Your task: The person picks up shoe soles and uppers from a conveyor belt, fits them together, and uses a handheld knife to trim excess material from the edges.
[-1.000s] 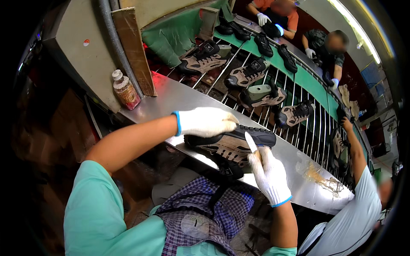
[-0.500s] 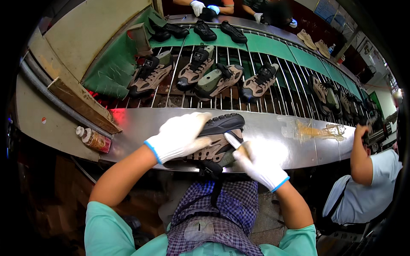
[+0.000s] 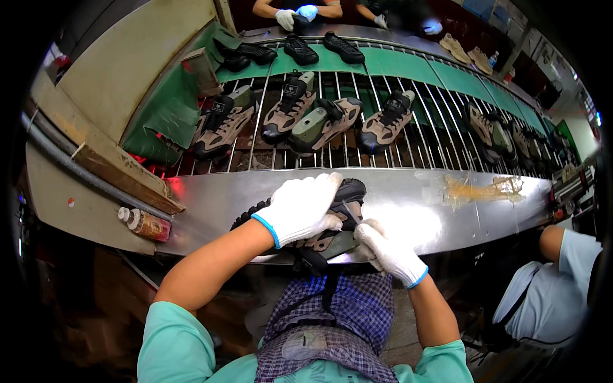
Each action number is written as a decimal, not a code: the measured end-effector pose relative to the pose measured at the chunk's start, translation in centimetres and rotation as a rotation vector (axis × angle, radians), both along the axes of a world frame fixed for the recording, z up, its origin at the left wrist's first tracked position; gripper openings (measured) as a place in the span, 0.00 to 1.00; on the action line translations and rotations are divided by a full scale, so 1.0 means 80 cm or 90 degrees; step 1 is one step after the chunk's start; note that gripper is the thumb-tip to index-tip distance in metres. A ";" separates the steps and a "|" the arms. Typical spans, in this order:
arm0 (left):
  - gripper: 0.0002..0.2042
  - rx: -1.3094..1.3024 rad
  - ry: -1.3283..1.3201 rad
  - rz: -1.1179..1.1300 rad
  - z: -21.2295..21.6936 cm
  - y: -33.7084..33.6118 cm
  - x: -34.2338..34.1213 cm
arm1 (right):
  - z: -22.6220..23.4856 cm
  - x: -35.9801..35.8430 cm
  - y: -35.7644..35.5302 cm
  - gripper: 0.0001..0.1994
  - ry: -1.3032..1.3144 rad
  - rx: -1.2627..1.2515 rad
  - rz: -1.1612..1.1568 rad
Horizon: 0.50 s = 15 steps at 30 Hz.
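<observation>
A tan-and-black shoe (image 3: 352,191) lies tilted on the steel ledge in front of me, its black lugged sole on the far side. A green shoe last (image 3: 341,244) shows at its opening. My left hand (image 3: 305,205), in a white knit glove, presses over the shoe's middle and grips it, hiding much of the upper. In my gloved right hand (image 3: 388,252) is a slim hand tool (image 3: 351,212) with a narrow, pale tip. That tip meets the shoe's side just below the sole edge. The tool's handle is mostly hidden by the fingers.
Beyond the steel ledge (image 3: 408,191), a roller conveyor holds several tan-and-black shoes (image 3: 386,124) on lasts. Black shoes (image 3: 345,48) rest on the green strip (image 3: 396,64). Left stands a bottle (image 3: 145,223). Co-workers' gloved hands (image 3: 285,19) work across; another person (image 3: 543,287) sits right.
My left hand has shifted right along the shoe, which is turned so more lugged sole shows at left. My right hand has moved slightly down, the tool still at the shoe's side.
</observation>
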<state>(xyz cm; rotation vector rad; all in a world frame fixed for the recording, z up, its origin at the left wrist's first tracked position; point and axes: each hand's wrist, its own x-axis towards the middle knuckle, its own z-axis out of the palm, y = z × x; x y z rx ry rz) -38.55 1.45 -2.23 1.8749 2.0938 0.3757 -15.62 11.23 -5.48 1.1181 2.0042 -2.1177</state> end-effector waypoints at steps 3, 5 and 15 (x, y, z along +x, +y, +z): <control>0.39 -0.004 0.020 0.001 0.001 0.004 0.002 | 0.000 0.001 -0.003 0.25 0.016 0.242 0.014; 0.39 -0.002 0.027 -0.008 0.002 0.007 0.004 | -0.043 -0.010 0.001 0.26 -0.001 0.635 0.119; 0.49 -0.197 -0.198 0.037 -0.003 -0.028 -0.091 | -0.084 0.037 -0.075 0.30 0.081 -0.195 -0.296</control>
